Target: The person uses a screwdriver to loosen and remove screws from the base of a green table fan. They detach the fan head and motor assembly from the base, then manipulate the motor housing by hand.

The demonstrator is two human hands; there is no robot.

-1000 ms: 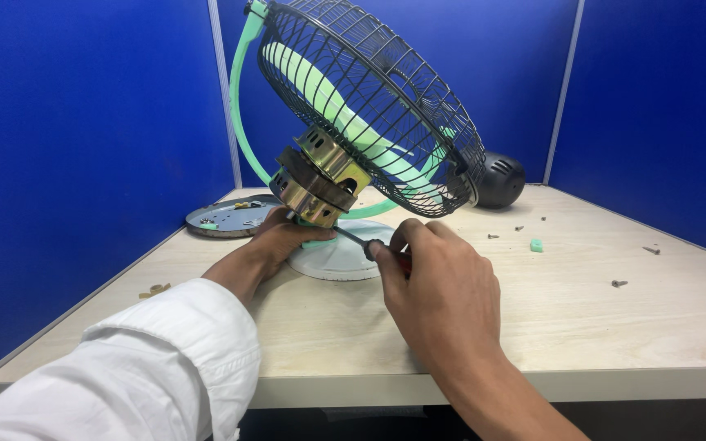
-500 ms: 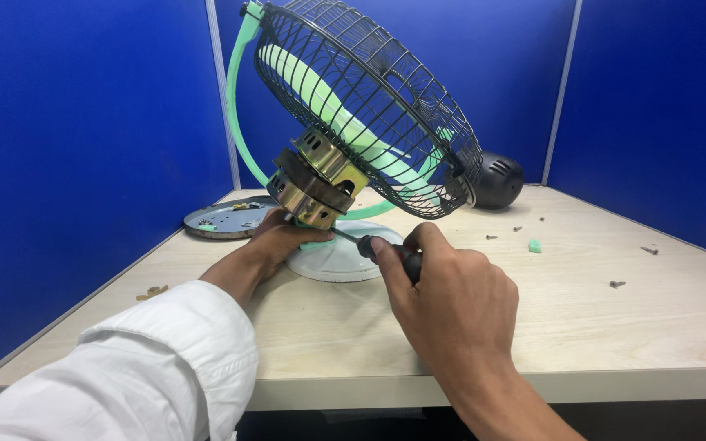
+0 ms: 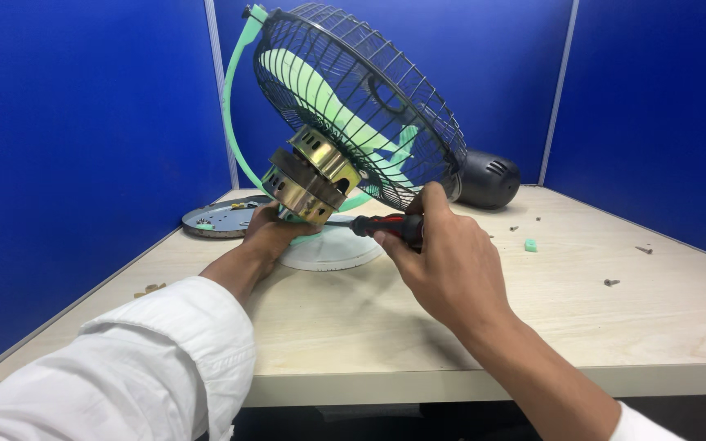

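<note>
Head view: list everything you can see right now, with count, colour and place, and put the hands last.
Table fan: one, dark wire cage, green blades, brass-coloured bare motor, tilted above its white round base.
Screwdriver: one, red and black handle, shaft pointing at the motor.
Motor cover: one, black, behind the cage on the table.
Round metal plate: one, grey, back left, small parts lying on it.
Loose screws: a few, dark, on the right of the table.
Small green piece: one, right of centre.
Table: one, pale wood.
Partition walls: blue, all round.
Left hand: under the motor, white sleeve.
Right hand: gripping the screwdriver.
</note>
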